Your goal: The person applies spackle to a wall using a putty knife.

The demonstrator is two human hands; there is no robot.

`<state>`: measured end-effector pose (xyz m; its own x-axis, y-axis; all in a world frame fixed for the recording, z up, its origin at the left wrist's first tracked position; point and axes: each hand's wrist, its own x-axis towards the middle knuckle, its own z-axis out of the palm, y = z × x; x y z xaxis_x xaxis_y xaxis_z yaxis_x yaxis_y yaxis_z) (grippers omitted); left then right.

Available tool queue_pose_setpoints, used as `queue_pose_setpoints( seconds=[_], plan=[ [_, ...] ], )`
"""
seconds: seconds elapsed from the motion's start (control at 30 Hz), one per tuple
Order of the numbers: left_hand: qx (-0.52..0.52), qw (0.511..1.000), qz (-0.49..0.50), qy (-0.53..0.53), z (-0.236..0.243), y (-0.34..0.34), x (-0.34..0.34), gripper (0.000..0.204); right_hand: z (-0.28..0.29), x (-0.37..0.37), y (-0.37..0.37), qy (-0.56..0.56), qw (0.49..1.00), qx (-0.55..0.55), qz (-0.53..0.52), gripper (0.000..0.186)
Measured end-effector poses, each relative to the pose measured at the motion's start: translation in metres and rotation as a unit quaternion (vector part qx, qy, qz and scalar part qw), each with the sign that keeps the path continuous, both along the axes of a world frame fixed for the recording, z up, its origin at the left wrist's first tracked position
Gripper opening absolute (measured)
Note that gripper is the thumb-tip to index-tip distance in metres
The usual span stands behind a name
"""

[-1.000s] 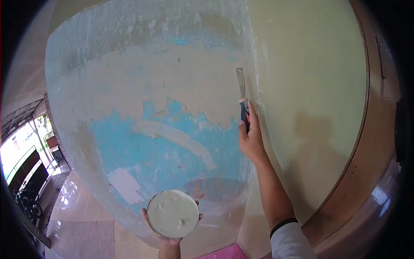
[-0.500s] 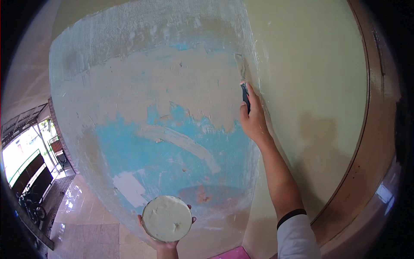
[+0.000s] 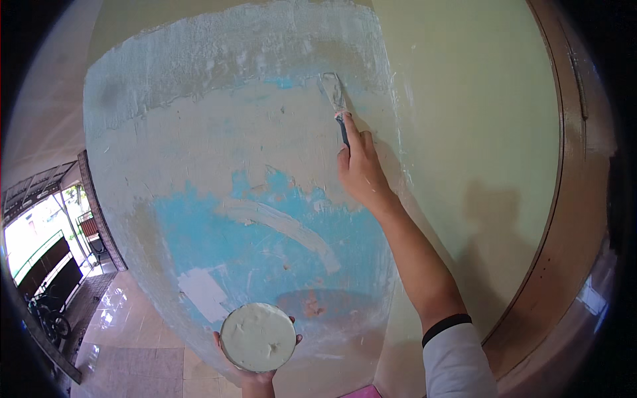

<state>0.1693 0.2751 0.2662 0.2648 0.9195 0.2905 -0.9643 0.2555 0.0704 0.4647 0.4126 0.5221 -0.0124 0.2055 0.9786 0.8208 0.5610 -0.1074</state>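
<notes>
My right hand (image 3: 361, 166) is closed round the dark handle of a putty knife (image 3: 334, 93). The knife's blade, smeared with pale putty, lies against the upper part of the wall patch, near the border of the grey band. Low in the view, my left hand (image 3: 255, 377) holds a round tub (image 3: 258, 337) from below, its fingers wrapped round the sides. Pale grey-green putty fills the tub, with a few dents in its surface. The wall (image 3: 265, 239) carries a broad beige putty layer over bright blue paint, and a curved putty streak crosses the blue.
Right of the patch runs a plain yellow-green wall (image 3: 478, 119), bordered by a brown frame (image 3: 554, 219). Glossy floor tiles (image 3: 142, 325) spread at lower left, towards a bright opening with a gate and a motorcycle (image 3: 50, 315). A pink object (image 3: 363, 392) shows at the bottom edge.
My right hand has moved left and slightly up with the putty knife, away from the patch's right edge. The tub in my left hand stays nearly in place.
</notes>
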Motion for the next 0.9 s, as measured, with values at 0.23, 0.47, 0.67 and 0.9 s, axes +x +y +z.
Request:
queue_pose_setpoints(
  seconds=[0.23,0.47,0.67,0.9],
  plan=[
    [0.035,0.999,0.027,0.021,-0.019,0.011,-0.009,0.097,-0.003,-0.002,0.004,-0.021,0.999,-0.018,-0.041,0.070],
    [0.033,0.998,0.045,-0.001,-0.027,0.010,-0.013,0.092,-0.022,-0.004,0.005,0.004,0.999,-0.041,-0.005,0.072],
    [0.030,0.998,0.058,0.024,-0.036,0.007,-0.010,0.088,-0.021,-0.002,0.019,-0.033,0.998,0.015,-0.043,0.072],
    [0.003,0.999,0.049,0.001,-0.058,0.004,-0.009,0.083,-0.053,0.008,-0.002,-0.006,1.000,-0.003,0.007,0.070]
  ],
)
